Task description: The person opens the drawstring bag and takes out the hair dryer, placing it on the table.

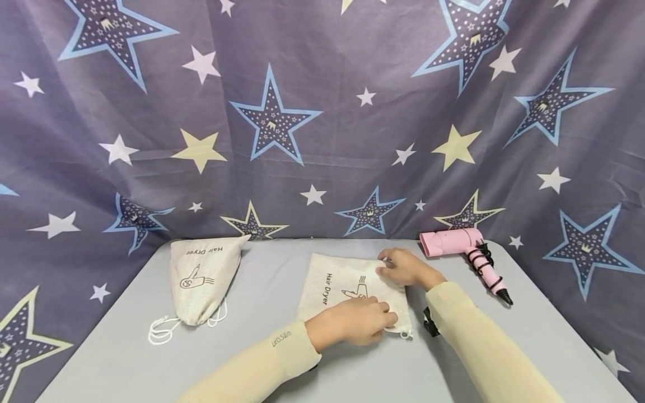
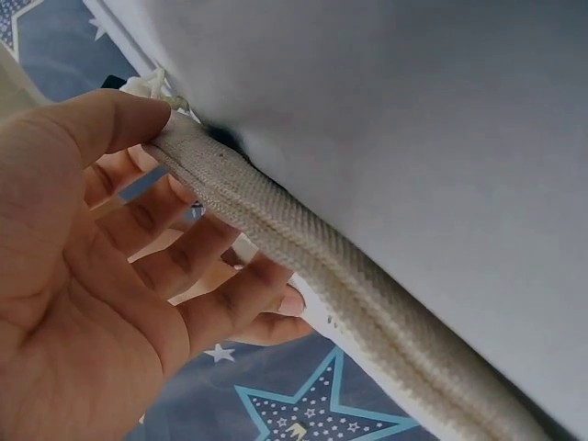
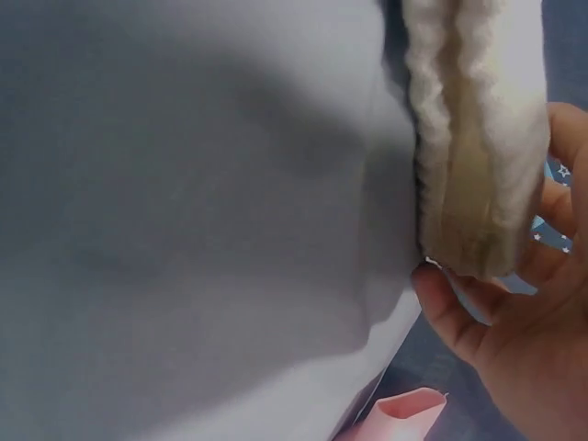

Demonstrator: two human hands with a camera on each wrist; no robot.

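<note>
A cream drawstring bag (image 1: 336,268) printed "Hair Dryer" with a dryer drawing lies flat on the table in the head view. My left hand (image 1: 355,320) is over its near right part; in the left wrist view the thumb presses the bag's edge (image 2: 303,239) by the white cord, fingers over the upper face. At the far right corner, my right hand (image 1: 405,267) grips the bag. Seen from the right wrist, its fingers curl round that corner beside the ruffled mouth (image 3: 469,175), which shows a pale interior. My left hand hides part of the print.
Another cream "Hair Dryer" bag (image 1: 204,280), bulging, lies at the left with white cords (image 1: 163,330) trailing. A pink hair dryer (image 1: 448,242) with its black cable wound round the handle lies at the back right. A starry curtain (image 1: 312,140) hangs behind the grey table (image 1: 272,291).
</note>
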